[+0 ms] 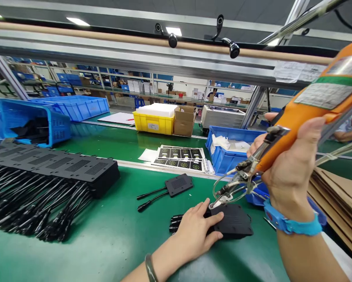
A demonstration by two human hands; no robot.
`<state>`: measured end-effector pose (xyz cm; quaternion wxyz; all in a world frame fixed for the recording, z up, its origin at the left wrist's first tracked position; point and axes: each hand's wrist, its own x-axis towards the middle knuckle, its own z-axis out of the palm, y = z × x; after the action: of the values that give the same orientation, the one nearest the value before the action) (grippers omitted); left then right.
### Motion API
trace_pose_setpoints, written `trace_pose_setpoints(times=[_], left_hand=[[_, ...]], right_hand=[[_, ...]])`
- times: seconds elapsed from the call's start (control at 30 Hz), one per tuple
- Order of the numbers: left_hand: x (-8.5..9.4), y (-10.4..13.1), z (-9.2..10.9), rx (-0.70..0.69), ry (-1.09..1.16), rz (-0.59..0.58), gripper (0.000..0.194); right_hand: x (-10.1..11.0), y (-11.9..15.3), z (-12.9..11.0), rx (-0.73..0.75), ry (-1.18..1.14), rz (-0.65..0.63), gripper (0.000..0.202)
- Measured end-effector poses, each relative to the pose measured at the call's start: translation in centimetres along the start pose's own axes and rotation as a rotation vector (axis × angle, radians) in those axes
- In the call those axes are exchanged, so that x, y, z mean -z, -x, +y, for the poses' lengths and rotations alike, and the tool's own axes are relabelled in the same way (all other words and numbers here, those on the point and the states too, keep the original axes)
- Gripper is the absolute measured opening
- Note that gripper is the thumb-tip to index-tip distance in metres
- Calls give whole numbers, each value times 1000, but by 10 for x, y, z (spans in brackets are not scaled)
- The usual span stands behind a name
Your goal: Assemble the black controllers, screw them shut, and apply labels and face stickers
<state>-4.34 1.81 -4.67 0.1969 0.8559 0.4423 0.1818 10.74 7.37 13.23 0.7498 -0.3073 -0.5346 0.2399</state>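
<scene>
My right hand (292, 172) is wrapped round an orange power screwdriver (314, 94), with a wire and a metal guide along its front. The screwdriver slants down to the left, its tip at the top of a black plastic box (233, 219). My left hand (195, 231) lies over the left side of that box, fingers stretched and apart, thumb along its near edge. Black cable ends (175, 223) stick out from under the left fingers. Whether the tip touches a screw cannot be made out. Behind the hands lies a single flat black box (178, 185) with two cables.
Rows of black boxes with cables (73, 166) fill the left. Blue bins (58, 125) stand behind them; another blue bin (227, 156) is at right. Label sheets (180, 156) and a yellow crate (154, 123) lie further back. Cardboard sheets (340, 211) stand at far right.
</scene>
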Motion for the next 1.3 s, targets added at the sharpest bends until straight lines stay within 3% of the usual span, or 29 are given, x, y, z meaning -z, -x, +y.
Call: trace_pose_setpoints(times=[0.23, 0.77, 0.9, 1.03, 1.13, 1.3], left_hand=[[-1, -2, 0, -29, -18, 43, 54], [-2, -2, 1, 3, -52, 12, 53], [-2, 0, 0, 4, -14, 37, 52], [-4, -2, -1, -33, 88, 111, 49], [-6, -7, -3, 3, 173, 153, 51], [-9, -12, -5, 40, 196, 173, 46]], right_hand=[[-4, 24, 39, -134, -7, -27, 55], [-9, 42, 58, -177, 21, -69, 52], [-4, 38, 42, -130, 9, 2, 49], [5, 23, 0, -19, 29, 63, 53], [8, 17, -23, -20, 24, 47, 52], [10, 30, -16, -123, 13, 18, 53]])
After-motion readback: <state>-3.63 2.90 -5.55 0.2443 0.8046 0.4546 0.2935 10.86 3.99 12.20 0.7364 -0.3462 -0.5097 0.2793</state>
